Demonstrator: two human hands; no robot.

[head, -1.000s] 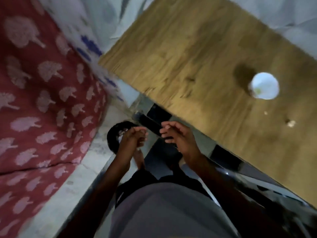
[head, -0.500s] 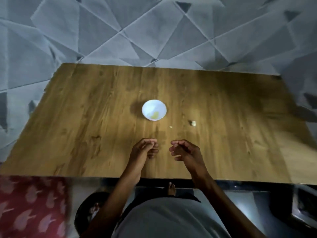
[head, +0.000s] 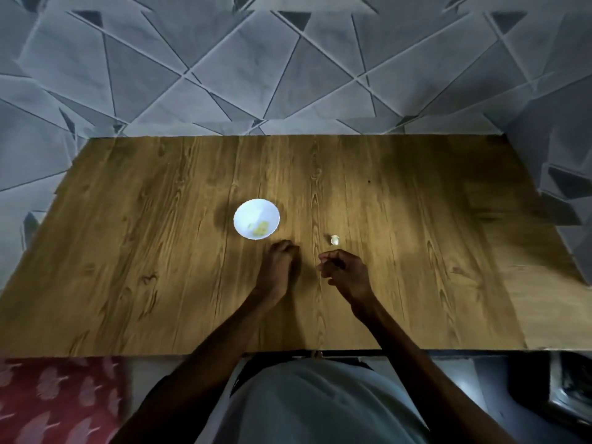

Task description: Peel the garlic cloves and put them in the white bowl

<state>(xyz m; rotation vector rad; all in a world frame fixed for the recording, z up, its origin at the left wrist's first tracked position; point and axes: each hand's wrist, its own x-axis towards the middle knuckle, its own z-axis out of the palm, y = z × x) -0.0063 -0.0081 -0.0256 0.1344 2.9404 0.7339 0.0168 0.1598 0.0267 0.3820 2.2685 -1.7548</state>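
Clove: one garlic clove (head: 334,240), pale and apparently in its skin, lay loose on the surface (head: 144,251). It sat right of the white bowl (head: 256,218) and just beyond your right grip (head: 342,272), apart from it.
Bowl: it stood upright near mid-surface, just past your left grip (head: 280,267), with a few yellowish peeled pieces (head: 260,229) in its near side.
Left grip: the fingers were curled under, knuckles low over the surface. You could not tell whether anything was held inside.
Right grip: the fingers were curled toward the thumb. Nothing showed between them, though the light was too dim to be sure.
Handling, judged: the clove looked very light and firm, with a dry papery skin likely to slip and flake. It would probably skate across smooth wood if nudged.
Hold, judged: pinch it across its broad sides with thumb and forefinger, and start the peel at the blunt root end.
Bowl handling, judged: it looked small and light, easy to knock, so drop cloves in from above.
Surface: flat wood grain, dimly lit, with a paler patch at the far right.
Room: a grey wall (head: 288,75) with an angular triangle pattern rose behind the far edge. A red patterned cloth (head: 48,402) lay near left, below the surface edge.
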